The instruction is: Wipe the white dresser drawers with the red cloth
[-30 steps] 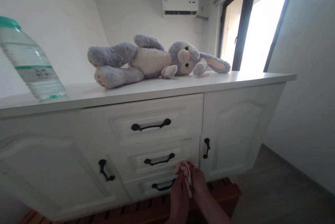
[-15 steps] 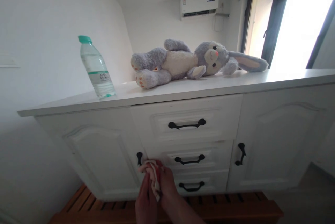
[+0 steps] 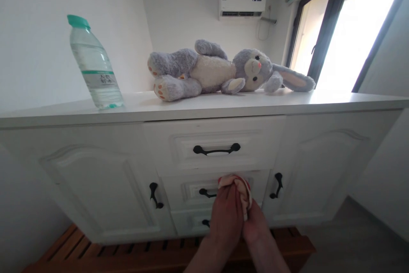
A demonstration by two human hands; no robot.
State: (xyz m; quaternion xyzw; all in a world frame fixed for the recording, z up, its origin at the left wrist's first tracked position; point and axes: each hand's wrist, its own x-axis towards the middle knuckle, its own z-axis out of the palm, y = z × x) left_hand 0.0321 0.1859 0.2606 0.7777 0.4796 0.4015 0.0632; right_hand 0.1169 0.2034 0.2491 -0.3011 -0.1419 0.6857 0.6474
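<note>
Both of my hands are together in front of the middle drawer (image 3: 189,190) of a white cabinet. My left hand (image 3: 226,211) is closed on a pink-and-red cloth (image 3: 238,181). Close against it, my right hand (image 3: 254,222) grips the same cloth from the right, its fingers partly hidden. The bunched cloth covers the right part of the middle drawer's black handle (image 3: 207,193). My hands and wrists hide part of the bottom drawer (image 3: 187,221) and its handle.
On the cabinet top (image 3: 137,104) stand a water bottle (image 3: 96,73) at left and a plush rabbit (image 3: 212,73) lying on its side. Door handles (image 3: 156,195) stick out on both sides of the drawers. Below is a slatted wooden bench (image 3: 128,260). A window (image 3: 361,30) is at right.
My hands and the cloth have moved right, from beside the left door handle to the right end of the middle drawer handle. The view has shifted a little.
</note>
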